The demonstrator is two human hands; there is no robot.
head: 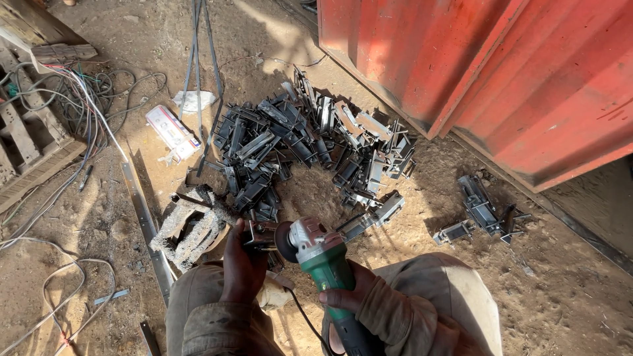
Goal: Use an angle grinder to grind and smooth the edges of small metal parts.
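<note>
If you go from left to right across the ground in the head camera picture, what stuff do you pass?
Tangle of wires → white flat packet → big heap of dark metal brackets → small separate bunch of brackets → red corrugated metal wall.

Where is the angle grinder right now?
Head view, bottom centre: the green angle grinder is in the right hand, its disc against the metal bracket the left hand holds.

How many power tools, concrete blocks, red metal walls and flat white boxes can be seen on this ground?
Angle grinder, green, in right hand: 1
Hollow concrete block: 1
Red corrugated wall: 1
Flat white box: 1
Total: 4
</note>
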